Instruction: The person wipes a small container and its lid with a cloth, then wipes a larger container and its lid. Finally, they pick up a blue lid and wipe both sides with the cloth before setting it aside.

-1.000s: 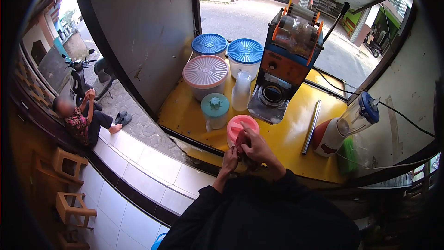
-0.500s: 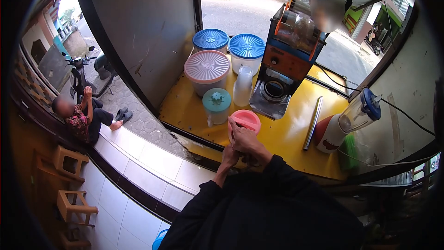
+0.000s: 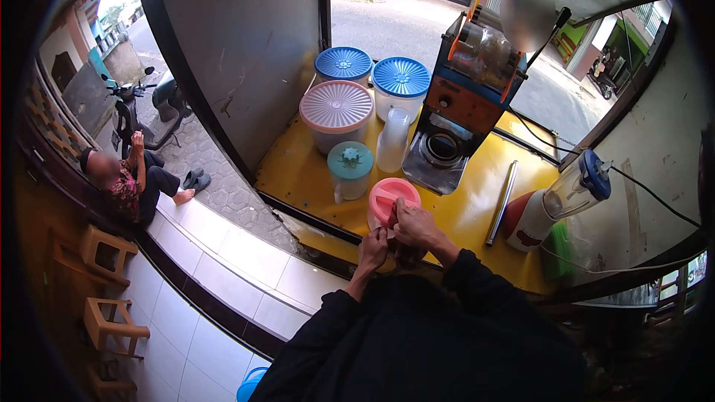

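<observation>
The jar [image 3: 389,207] stands by the counter's [image 3: 465,216] near edge, just ahead of my fingers, its pink lid's [image 3: 393,190] raised bar running crosswise. My right hand [image 3: 417,225] is nearer, overlapping the lid; my left hand [image 3: 375,247] sits lower. Both curl, grip unclear. The blender's [image 3: 530,216] red mark is unreadable.

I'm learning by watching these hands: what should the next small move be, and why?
Perhaps ease the right hand back from the round pink plastic lid: it overlaps the lid's near edge in this view. The left hand is close by, and the dark reddish item below the right hand is mostly hidden, so a small shift seems safest.
</observation>
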